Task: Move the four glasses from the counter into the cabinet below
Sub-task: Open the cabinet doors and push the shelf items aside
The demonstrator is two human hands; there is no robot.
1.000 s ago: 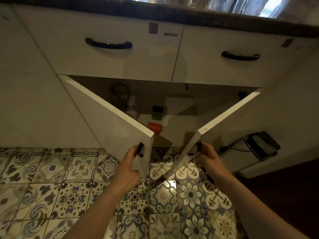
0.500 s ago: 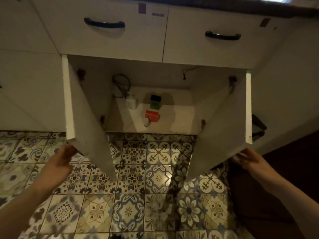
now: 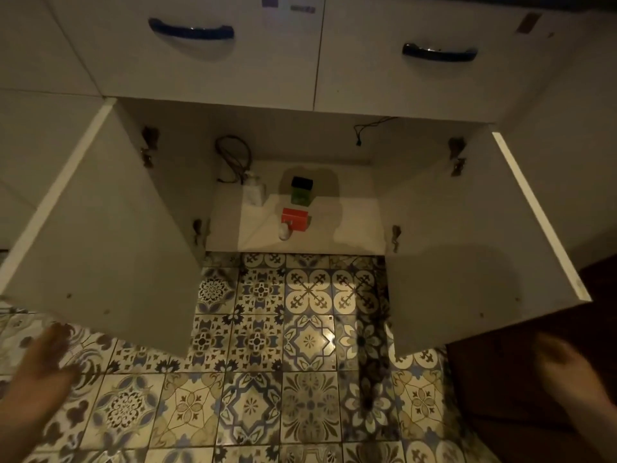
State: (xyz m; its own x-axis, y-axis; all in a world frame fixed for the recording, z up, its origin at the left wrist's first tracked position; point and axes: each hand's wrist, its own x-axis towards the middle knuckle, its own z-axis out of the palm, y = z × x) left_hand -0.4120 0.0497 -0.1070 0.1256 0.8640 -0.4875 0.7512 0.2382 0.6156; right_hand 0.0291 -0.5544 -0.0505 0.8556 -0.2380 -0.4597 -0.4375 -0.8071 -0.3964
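The white cabinet (image 3: pixel 350 225) below the counter stands wide open, its left door (image 3: pixel 110 228) and right door (image 3: pixel 467 235) swung out toward me. No glasses and no counter top are in view. My left hand (image 3: pixel 43 365) is blurred at the lower left, below the left door's edge, fingers apart and holding nothing. My right hand (image 3: pixel 564 369) is blurred at the lower right, below the right door, also empty and off the door.
On the cabinet floor sit a red box (image 3: pixel 294 218), a green-and-black box (image 3: pixel 301 191), a white bottle (image 3: pixel 253 192) and a small white thing (image 3: pixel 283 232). Cables (image 3: pixel 233 158) hang at the back left. Two drawers with dark handles (image 3: pixel 191 30) are above. Patterned floor tiles (image 3: pixel 260 379) lie below.
Both doors went from half open to fully open. My hands let go of the door edges and dropped lower and outward. The view tilted down, losing the counter.
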